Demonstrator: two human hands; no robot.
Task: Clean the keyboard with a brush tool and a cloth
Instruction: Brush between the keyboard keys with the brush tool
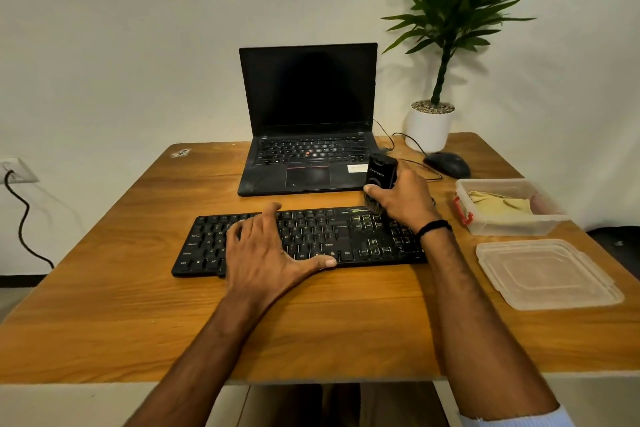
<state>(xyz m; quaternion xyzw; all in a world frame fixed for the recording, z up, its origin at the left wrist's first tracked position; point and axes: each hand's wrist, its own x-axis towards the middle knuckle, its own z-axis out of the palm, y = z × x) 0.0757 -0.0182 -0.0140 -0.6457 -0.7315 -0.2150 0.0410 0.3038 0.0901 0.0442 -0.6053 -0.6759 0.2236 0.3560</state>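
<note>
A black keyboard (pixel 311 241) lies across the middle of the wooden table (pixel 138 305). My left hand (pixel 266 250) rests flat on its left and middle keys, fingers spread, thumb at the front edge. My right hand (pixel 403 198) grips a black brush tool (pixel 379 173) upright, its bristles down at the keyboard's upper right corner near the number pad. A yellow cloth (pixel 498 203) lies folded inside a clear plastic box (pixel 512 227) at the right.
An open black laptop (pixel 308 121) stands behind the keyboard. A black mouse (pixel 446 164) with its cable and a potted plant (pixel 431 125) are at the back right. The box's clear lid (pixel 547 276) lies near the right edge.
</note>
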